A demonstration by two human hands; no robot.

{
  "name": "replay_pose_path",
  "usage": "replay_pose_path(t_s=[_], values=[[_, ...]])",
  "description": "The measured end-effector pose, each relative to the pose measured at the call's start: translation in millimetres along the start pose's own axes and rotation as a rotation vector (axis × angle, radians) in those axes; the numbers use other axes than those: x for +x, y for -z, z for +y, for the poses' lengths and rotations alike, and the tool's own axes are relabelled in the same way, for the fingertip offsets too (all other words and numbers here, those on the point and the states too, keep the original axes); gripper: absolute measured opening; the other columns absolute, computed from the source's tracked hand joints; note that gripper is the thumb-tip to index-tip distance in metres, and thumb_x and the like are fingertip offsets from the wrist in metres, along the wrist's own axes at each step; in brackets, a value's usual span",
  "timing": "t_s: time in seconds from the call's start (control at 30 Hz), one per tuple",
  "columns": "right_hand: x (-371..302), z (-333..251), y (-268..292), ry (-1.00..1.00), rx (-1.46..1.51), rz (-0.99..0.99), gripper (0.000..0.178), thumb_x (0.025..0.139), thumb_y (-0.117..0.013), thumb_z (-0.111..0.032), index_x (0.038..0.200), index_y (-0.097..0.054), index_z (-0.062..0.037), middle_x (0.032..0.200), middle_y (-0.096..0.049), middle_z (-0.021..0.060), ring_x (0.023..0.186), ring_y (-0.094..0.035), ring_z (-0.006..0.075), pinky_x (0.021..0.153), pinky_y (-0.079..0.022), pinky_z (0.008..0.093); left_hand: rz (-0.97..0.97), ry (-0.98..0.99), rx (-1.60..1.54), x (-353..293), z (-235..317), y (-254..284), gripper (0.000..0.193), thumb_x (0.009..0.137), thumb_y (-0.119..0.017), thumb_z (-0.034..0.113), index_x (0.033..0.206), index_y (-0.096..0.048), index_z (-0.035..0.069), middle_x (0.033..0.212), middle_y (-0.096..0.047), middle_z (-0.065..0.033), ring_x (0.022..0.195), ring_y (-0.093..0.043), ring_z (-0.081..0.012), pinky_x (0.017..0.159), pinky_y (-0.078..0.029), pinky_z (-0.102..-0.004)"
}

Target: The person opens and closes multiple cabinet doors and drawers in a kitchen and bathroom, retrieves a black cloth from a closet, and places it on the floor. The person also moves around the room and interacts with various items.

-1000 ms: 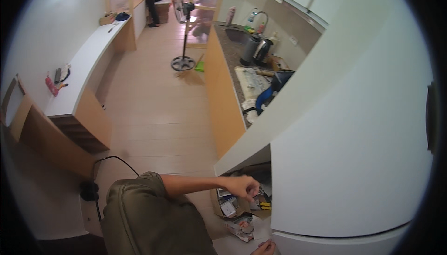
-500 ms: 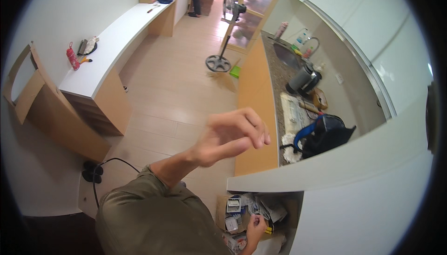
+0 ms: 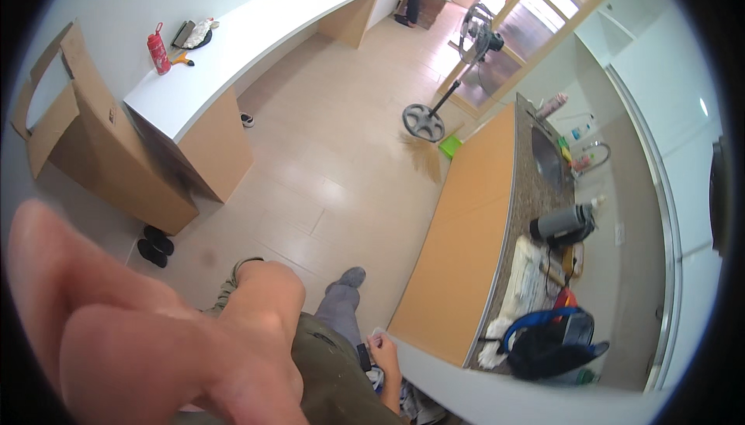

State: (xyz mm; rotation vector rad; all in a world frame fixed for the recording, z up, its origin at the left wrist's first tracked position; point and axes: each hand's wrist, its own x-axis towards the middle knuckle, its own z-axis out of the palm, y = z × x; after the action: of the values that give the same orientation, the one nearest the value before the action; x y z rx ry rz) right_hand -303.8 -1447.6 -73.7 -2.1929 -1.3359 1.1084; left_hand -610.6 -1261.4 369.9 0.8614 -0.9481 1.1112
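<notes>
My left hand [image 3: 178, 347] looms large and slightly blurred at the lower left, close to the camera. Its fingers are bent but apart, and nothing shows between them. Down beside my body, my right hand [image 3: 386, 355] has its fingertips pinched together. A small pale, see-through bit shows at the fingertips, too small to name. Just below that hand, crumpled papers and scraps [image 3: 419, 405] are partly visible, mostly hidden by my arm and the white panel edge.
To the right runs a stone counter [image 3: 535, 215] with a sink [image 3: 547, 153], a grey kettle-like vessel [image 3: 563, 223] and a black-and-blue bag [image 3: 555, 343]. A standing fan [image 3: 442, 99] and a broom [image 3: 423, 157] are ahead. Left are a white desk [image 3: 256, 25], cardboard [image 3: 116, 153] and black slippers [image 3: 155, 246].
My left hand has come from mid-view toward the camera at lower left. The view has swung, so the room sits further right and the scrap box is mostly out of sight. My right hand stays pinched.
</notes>
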Motion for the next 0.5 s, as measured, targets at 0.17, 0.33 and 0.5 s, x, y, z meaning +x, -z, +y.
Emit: replay_pose_path(t_s=[0.17,0.33,0.5], values=[[124.0,25.3,43.7,-0.015,-0.011,-0.131,0.038,0.088,-0.068,-0.034,0.090,-0.064,0.0028,0.072,-0.065,0.0163,0.071,-0.064,0.0257,0.068,-0.050,0.0376,0.080,-0.092,0.019,21.2,-19.5,94.8,0.005,0.088,-0.049,0.008,0.093,-0.049,0.010,0.095,-0.044,-0.0088,0.090,-0.046,-0.0230,0.064,-0.039,-0.0359],[281.4,-8.4,118.3,0.038,-0.093,-0.205,0.036,0.092,-0.064,-0.034,0.091,-0.065,0.0023,0.070,-0.062,0.0153,0.066,-0.059,0.0250,0.065,-0.048,0.0385,0.179,-0.195,0.033,52.4,-29.2,192.2,0.011,0.086,-0.047,0.002,0.092,-0.044,0.012,0.092,-0.042,-0.0081,0.085,-0.044,-0.0216,0.058,-0.037,-0.0340],[445.5,-80.0,187.1,0.080,-0.202,-0.230,0.037,0.093,-0.063,-0.033,0.089,-0.064,0.0031,0.067,-0.060,0.0116,0.062,-0.056,0.0199,0.061,-0.046,0.0359,0.245,-0.314,0.064,74.7,-17.6,279.0,0.018,0.084,-0.045,-0.003,0.091,-0.040,0.013,0.089,-0.039,-0.0074,0.081,-0.041,-0.0203,0.052,-0.034,-0.0322]])
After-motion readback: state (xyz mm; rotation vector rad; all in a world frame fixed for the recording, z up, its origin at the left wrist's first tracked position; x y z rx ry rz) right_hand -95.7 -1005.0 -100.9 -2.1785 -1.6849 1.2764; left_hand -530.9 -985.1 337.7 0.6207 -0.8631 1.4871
